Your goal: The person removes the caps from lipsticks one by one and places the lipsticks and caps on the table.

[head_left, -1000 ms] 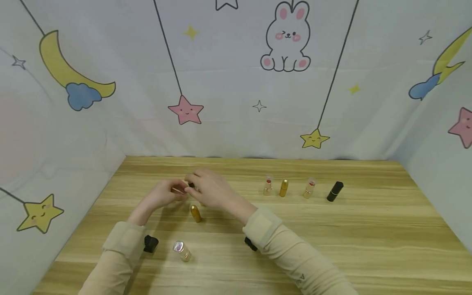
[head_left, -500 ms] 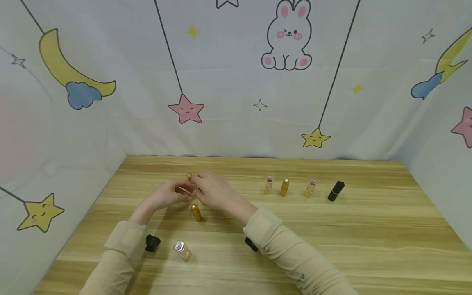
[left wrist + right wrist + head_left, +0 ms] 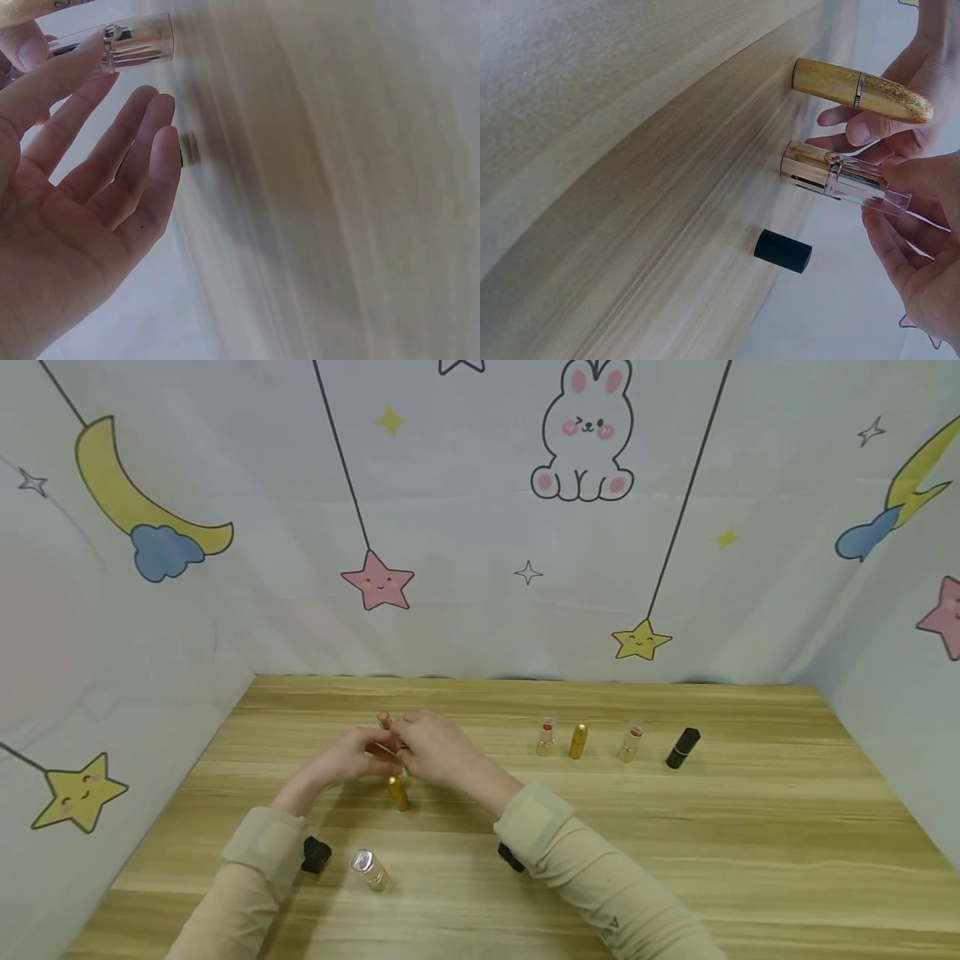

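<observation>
My right hand [image 3: 435, 747] pinches the clear top of a gold-based lipstick [image 3: 814, 169], which is upright at the table in the right wrist view. My left hand [image 3: 97, 172] is close beside it with fingers mostly extended and thumb apart; whether its fingertips touch the lipstick is unclear. A gold bullet-shaped lipstick [image 3: 398, 794] is just in front of the hands. In the right wrist view, a short black cylinder [image 3: 782, 251] stands behind the clear-topped lipstick. A small copper-coloured tip [image 3: 385, 719] shows past my right fingers in the head view.
To the right stand two clear-capped lipsticks [image 3: 546, 738] [image 3: 630, 744], a gold one [image 3: 578, 742] and a black one [image 3: 682, 748]. Another clear-topped lipstick [image 3: 371, 870] stands near the front. White patterned cloth [image 3: 465, 527] surrounds the wooden table [image 3: 675, 860].
My left hand has shifted slightly right, closer to the right hand. The black end seen between the hands a second ago is hidden now, and a copper-coloured tip shows above the right fingers.
</observation>
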The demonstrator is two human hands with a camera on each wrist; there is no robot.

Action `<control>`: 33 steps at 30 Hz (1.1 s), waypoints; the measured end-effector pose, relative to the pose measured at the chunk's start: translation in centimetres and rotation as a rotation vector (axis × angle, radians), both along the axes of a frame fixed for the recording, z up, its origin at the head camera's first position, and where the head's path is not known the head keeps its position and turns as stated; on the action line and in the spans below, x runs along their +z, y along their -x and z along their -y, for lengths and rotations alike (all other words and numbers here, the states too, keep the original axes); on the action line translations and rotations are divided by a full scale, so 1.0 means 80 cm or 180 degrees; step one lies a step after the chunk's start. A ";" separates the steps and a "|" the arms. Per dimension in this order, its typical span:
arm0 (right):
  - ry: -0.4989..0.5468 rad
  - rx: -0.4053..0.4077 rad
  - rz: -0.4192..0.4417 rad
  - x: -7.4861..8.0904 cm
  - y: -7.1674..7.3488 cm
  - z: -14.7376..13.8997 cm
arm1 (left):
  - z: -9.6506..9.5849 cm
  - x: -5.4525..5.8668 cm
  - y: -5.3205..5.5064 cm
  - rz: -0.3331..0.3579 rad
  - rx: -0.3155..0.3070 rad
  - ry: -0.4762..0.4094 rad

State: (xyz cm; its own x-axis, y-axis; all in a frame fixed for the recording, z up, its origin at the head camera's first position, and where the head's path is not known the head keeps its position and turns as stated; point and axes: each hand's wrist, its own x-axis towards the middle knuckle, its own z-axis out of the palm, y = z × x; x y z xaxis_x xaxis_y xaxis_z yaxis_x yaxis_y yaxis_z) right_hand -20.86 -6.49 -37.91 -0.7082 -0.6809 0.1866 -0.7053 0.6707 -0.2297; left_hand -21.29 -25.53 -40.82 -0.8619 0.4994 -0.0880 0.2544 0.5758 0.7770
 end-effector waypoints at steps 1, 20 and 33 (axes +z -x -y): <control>0.0000 -0.0001 -0.0001 0.000 0.000 0.000 | -0.001 -0.001 0.000 -0.0004 0.0004 -0.0001; -0.0019 -0.0045 0.0016 -0.002 -0.002 0.001 | -0.016 -0.009 0.004 -0.0052 0.0036 0.0092; 0.0048 0.0004 -0.0105 -0.002 -0.003 -0.003 | -0.016 -0.010 0.001 -0.0208 0.0000 0.0155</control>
State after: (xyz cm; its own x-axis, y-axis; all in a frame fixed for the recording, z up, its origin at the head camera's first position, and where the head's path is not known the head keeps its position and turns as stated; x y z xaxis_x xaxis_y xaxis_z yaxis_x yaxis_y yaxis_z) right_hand -20.63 -6.28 -38.10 -0.7007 -0.6787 0.2201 -0.7135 0.6664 -0.2164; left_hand -21.39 -24.25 -41.60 -0.8666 0.4959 -0.0556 0.3036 0.6125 0.7298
